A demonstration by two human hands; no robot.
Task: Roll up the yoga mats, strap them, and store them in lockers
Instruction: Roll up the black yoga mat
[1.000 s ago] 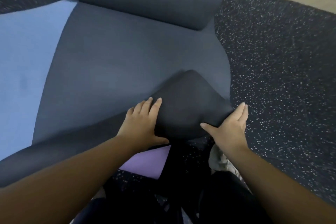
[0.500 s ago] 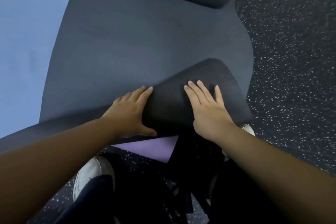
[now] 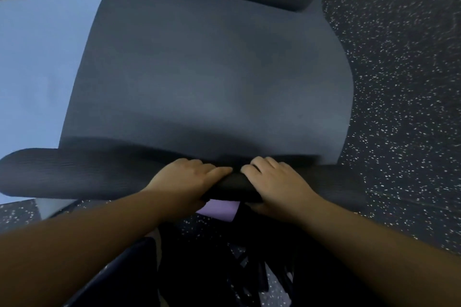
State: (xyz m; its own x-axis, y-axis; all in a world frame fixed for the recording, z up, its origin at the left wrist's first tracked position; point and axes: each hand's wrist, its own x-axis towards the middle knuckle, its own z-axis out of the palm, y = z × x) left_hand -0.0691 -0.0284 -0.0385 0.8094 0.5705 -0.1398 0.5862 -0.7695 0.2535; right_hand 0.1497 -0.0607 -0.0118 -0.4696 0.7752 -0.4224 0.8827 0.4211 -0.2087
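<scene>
While the left hand [image 3: 185, 177] and right hand [image 3: 275, 179] curl round a thin first roll [image 3: 82, 173] at the dark mat's [image 3: 207, 77] near end, most lies flat (strapping, lockers remain).

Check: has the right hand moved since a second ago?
Yes. The right hand went from the mat's right edge near the speckled floor leftward to the middle, beside the left hand.

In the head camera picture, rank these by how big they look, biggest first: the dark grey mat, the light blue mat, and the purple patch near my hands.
1. dark grey mat, with its rolled near end
2. light blue mat, partly covered and cut off by the frame
3. purple patch, mostly hidden under the roll, so its true size is unsure
</scene>
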